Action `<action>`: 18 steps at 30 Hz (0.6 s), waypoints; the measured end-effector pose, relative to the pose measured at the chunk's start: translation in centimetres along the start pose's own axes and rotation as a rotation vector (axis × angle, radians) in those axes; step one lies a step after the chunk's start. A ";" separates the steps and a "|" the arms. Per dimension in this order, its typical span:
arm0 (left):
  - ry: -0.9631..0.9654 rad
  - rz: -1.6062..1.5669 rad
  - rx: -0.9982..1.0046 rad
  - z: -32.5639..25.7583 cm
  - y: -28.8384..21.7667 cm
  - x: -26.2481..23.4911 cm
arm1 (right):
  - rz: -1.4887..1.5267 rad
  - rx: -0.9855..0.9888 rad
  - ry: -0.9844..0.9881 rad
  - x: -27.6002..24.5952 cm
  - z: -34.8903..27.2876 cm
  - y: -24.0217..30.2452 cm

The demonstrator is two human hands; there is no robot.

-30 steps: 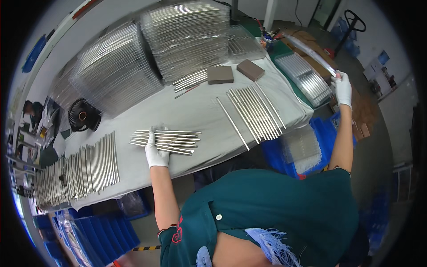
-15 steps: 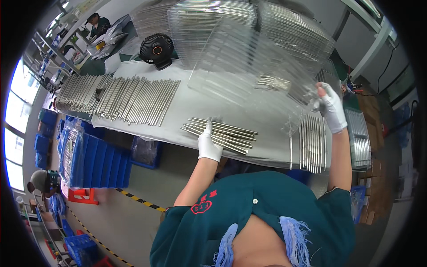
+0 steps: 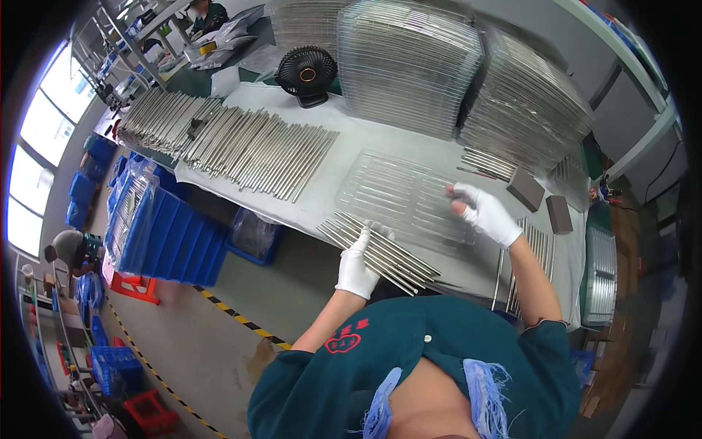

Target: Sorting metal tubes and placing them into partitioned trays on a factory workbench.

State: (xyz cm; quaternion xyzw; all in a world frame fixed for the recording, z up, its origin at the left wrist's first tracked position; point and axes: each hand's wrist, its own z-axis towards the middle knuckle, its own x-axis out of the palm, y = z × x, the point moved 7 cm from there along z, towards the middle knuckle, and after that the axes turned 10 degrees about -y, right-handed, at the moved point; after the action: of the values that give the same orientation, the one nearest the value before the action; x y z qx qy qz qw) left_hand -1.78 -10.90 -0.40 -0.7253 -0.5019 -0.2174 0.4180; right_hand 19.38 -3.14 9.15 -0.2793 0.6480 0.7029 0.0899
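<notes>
My left hand (image 3: 356,272), in a white glove, grips a fanned bundle of thin metal rods (image 3: 398,260) at the table's front edge, thumb on top. Just beyond the bundle, a clear plastic tray with long slots (image 3: 391,183) lies flat on the white table cover; no rods show in its slots. Over the tray's right end hovers my right hand (image 3: 491,216), gloved with bare fingertips, thumb and fingers apart and holding nothing. More metal rods (image 3: 542,245) lie side by side next to my right forearm, which partly hides them.
A long row of metal rods (image 3: 252,154) covers the table's left part. Behind stand a black fan (image 3: 306,77) and tall stacks of clear trays (image 3: 409,66). Two dark blocks (image 3: 525,190) and a small group of rods (image 3: 488,162) sit at right. Blue bins (image 3: 172,238) stand at left.
The clear tray, tilted up in my right hand before, now lies flat on the table, let go. My right hand has moved left. My left hand still grips the rods. The view has shifted.
</notes>
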 end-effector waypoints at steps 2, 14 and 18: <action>0.015 0.019 -0.026 -0.7 -0.4 1.0 | 0.128 -0.013 0.224 3.6 -2.0 2.2; 0.407 0.170 0.053 -3.6 -0.7 9.3 | 0.387 0.305 0.425 7.4 -4.0 3.0; 0.412 0.131 0.006 -1.2 0.2 6.7 | -0.176 0.087 0.229 4.6 -3.0 1.4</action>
State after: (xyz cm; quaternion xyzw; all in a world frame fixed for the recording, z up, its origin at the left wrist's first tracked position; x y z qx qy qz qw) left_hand 1.21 -8.29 5.12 -0.6956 -0.3581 -0.3319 0.5270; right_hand 15.76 -7.34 7.99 -0.4091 0.6569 0.6271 0.0885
